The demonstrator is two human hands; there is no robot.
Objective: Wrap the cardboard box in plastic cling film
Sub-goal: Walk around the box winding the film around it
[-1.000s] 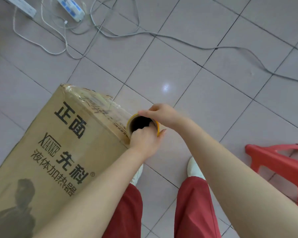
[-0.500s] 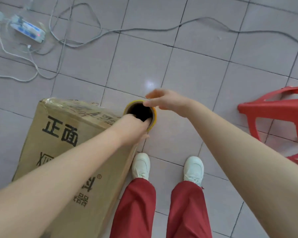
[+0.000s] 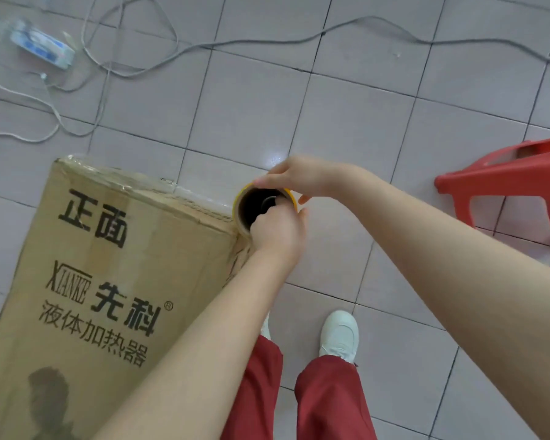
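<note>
Power strip (image 3: 42, 47) lies on the tiled floor (image 3: 362, 122), upper left of frame. Cardboard box (image 3: 92, 281) stands lower left, film covering its top edge. Cling film roll (image 3: 242, 217) is upright at the box's right corner, touching it. Left hand (image 3: 277, 236): fingers curled inside the core, holding it. Right hand (image 3: 302, 177): fingers pinch the roll's far rim. Red stool (image 3: 505, 185) at right edge.

Your left hand (image 3: 277, 231) grips cling film roll (image 3: 242, 217) at cardboard box (image 3: 115, 268) corner, fingers inside core — your right hand (image 3: 302, 179) pinches far rim. Red stool (image 3: 502, 173) to your right, cables (image 3: 267, 42) across floor (image 3: 362, 115).
</note>
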